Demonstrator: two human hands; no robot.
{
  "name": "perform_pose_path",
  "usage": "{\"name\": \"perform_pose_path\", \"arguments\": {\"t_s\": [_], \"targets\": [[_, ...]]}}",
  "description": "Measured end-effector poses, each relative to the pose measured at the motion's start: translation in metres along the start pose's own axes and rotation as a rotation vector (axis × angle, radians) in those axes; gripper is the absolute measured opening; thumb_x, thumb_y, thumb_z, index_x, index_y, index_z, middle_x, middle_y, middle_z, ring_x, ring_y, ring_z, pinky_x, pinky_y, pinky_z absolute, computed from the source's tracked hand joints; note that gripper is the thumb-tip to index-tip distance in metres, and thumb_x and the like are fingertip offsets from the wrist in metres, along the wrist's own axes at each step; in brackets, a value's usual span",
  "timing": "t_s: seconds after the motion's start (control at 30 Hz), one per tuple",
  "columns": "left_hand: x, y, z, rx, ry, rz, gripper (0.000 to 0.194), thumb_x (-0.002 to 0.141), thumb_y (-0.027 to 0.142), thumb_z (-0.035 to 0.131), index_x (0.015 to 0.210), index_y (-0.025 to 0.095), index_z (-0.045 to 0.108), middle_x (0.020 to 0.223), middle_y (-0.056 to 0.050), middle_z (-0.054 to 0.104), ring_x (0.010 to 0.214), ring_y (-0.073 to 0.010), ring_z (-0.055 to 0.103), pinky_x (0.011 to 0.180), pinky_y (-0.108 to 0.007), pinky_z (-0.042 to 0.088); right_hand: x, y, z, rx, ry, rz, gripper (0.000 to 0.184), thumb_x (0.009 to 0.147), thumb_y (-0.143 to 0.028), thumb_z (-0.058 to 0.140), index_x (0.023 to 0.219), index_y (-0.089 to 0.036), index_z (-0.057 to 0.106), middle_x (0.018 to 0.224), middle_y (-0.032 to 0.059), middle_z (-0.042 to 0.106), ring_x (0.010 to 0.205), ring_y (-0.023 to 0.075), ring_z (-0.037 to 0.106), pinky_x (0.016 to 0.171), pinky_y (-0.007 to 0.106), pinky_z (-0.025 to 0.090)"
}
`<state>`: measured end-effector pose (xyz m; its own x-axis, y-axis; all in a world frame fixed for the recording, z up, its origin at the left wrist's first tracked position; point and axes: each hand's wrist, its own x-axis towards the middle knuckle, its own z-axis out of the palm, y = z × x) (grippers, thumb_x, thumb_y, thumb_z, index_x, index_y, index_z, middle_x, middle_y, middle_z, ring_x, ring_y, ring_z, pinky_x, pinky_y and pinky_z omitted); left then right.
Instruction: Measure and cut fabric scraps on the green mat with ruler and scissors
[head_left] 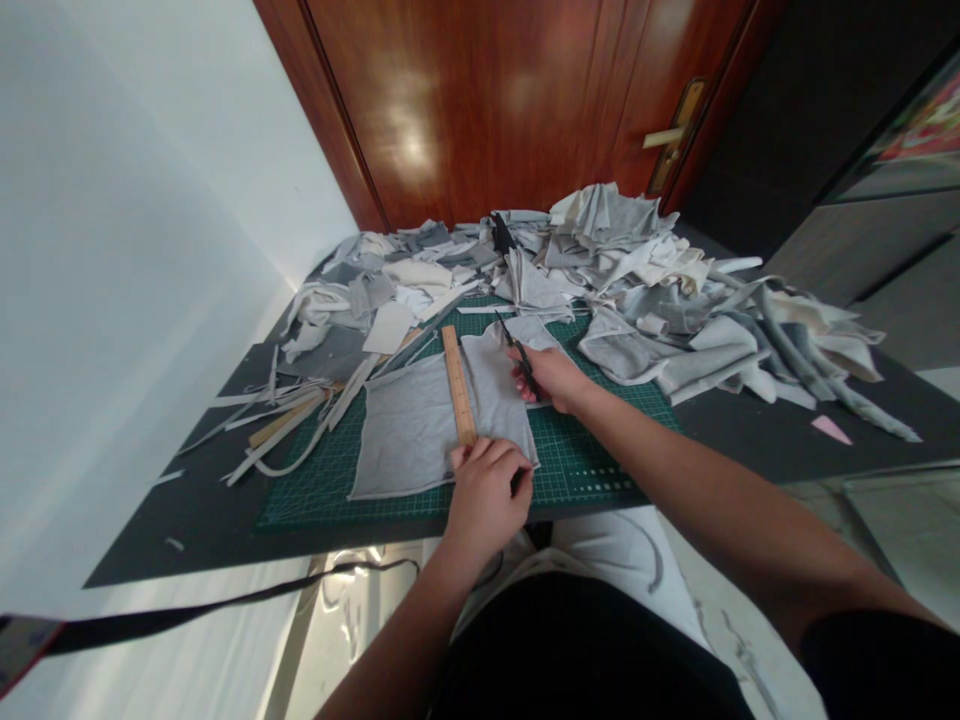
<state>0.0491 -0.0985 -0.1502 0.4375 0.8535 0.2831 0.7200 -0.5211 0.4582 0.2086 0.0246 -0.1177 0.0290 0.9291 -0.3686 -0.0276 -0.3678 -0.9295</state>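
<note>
A light grey piece of cloth (405, 425) lies flat on a green cutting mat (585, 450), with a wooden ruler (456, 385) lengthwise across it. My left hand (491, 490) is closed at the ruler's near end, its fingers curled on the ruler and the cloth edge. Above the right part of the cloth, my right hand (551, 375) grips slim black scissors (519, 358), their tip pointing away and slightly left. The fingers partly hide the handles. Another grey cloth piece (536, 330) lies partly under my right hand.
Grey and white fabric scraps (630, 270) are heaped along the back and right of the dark table (217, 510). Narrow strips (289, 425) lie left of the mat. A pink triangular piece (831, 430) lies at the right. Behind stands a wooden door (480, 110); a white wall (150, 250) borders the left.
</note>
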Motion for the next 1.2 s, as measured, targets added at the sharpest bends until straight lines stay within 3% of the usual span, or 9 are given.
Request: {"name": "perform_pose_path", "arguments": {"t_s": [0.17, 0.4, 0.53, 0.73, 0.87, 0.93, 1.03, 1.2], "targets": [[-0.001, 0.0, 0.0, 0.004, -0.008, -0.005, 0.011, 0.088, 0.014, 0.066, 0.084, 0.024, 0.068, 0.094, 0.001, 0.074, 0.097, -0.0217, 0.061, 0.088, -0.044, 0.033, 0.003, 0.0, -0.002, -0.011, 0.002, -0.013, 0.031, 0.097, -0.015, 0.055, 0.066, -0.014, 0.058, 0.051, -0.0004, 0.058, 0.041, 0.0084, 0.053, 0.042, 0.017, 0.042], [0.0, 0.001, -0.001, 0.021, -0.041, -0.014, 0.009, 0.089, 0.017, 0.064, 0.087, 0.025, 0.068, 0.097, 0.0, 0.074, 0.1, -0.0231, 0.061, 0.091, -0.046, 0.035, -0.01, 0.008, -0.021, -0.097, 0.05, -0.028, 0.033, 0.097, -0.019, 0.058, 0.064, -0.018, 0.059, 0.056, 0.002, 0.061, 0.044, 0.0107, 0.054, 0.045, 0.02, 0.046], [-0.001, 0.003, -0.002, 0.037, -0.055, -0.008, 0.006, 0.089, 0.02, 0.065, 0.09, 0.025, 0.067, 0.1, -0.001, 0.072, 0.103, -0.0239, 0.06, 0.093, -0.046, 0.035, -0.02, 0.018, -0.051, -0.252, 0.116, -0.004, 0.037, 0.098, -0.023, 0.056, 0.061, -0.018, 0.057, 0.054, 0.0034, 0.062, 0.044, 0.0125, 0.055, 0.046, 0.022, 0.046], [0.001, 0.003, -0.012, 0.05, -0.018, -0.065, 0.01, 0.091, 0.022, 0.059, 0.099, 0.024, 0.065, 0.11, -0.003, 0.068, 0.109, -0.0237, 0.058, 0.093, -0.043, 0.038, -0.037, 0.025, -0.117, -0.629, 0.211, 0.051, 0.037, 0.095, -0.028, 0.057, 0.06, -0.018, 0.063, 0.051, 0.0068, 0.063, 0.047, 0.0175, 0.061, 0.052, 0.027, 0.045], [0.014, -0.005, -0.015, 0.226, -0.002, -0.131, 0.03, 0.092, 0.027, 0.058, 0.122, 0.025, 0.061, 0.134, -0.007, 0.064, 0.124, -0.0305, 0.052, 0.1, -0.052, 0.036, -0.047, 0.031, -0.156, -1.238, 0.361, -0.013, 0.035, 0.095, -0.038, 0.056, 0.075, -0.015, 0.072, 0.068, 0.0135, 0.071, 0.067, 0.0264, 0.071, 0.061, 0.033, 0.046], [0.022, -0.008, -0.011, 0.255, -0.038, -0.141, 0.036, 0.093, 0.029, 0.057, 0.129, 0.028, 0.058, 0.145, -0.007, 0.058, 0.131, -0.0326, 0.048, 0.102, -0.057, 0.035, -0.051, 0.035, -0.171, -1.427, 0.408, -0.063, 0.036, 0.096, -0.039, 0.053, 0.087, -0.012, 0.075, 0.081, 0.0184, 0.074, 0.078, 0.0314, 0.072, 0.063, 0.035, 0.047], [0.035, -0.007, -0.002, 0.255, -0.075, -0.115, 0.037, 0.096, 0.03, 0.053, 0.132, 0.029, 0.058, 0.15, -0.007, 0.055, 0.134, -0.0324, 0.046, 0.104, -0.06, 0.035, -0.054, 0.039, -0.187, -1.51, 0.427, -0.084, 0.034, 0.097, -0.037, 0.054, 0.096, -0.009, 0.074, 0.088, 0.0232, 0.073, 0.083, 0.0344, 0.073, 0.066, 0.038, 0.047], [0.05, 0.0, 0.004, 0.215, -0.114, -0.078, 0.031, 0.098, 0.029, 0.048, 0.125, 0.028, 0.064, 0.144, -0.005, 0.059, 0.127, -0.0295, 0.052, 0.103, -0.055, 0.039, -0.053, 0.035, -0.2, -1.545, 0.29, -0.154, 0.018, 0.09, -0.026, 0.066, 0.084, -0.011, 0.074, 0.087, 0.0263, 0.072, 0.083, 0.0337, 0.072, 0.069, 0.038, 0.048]]}}
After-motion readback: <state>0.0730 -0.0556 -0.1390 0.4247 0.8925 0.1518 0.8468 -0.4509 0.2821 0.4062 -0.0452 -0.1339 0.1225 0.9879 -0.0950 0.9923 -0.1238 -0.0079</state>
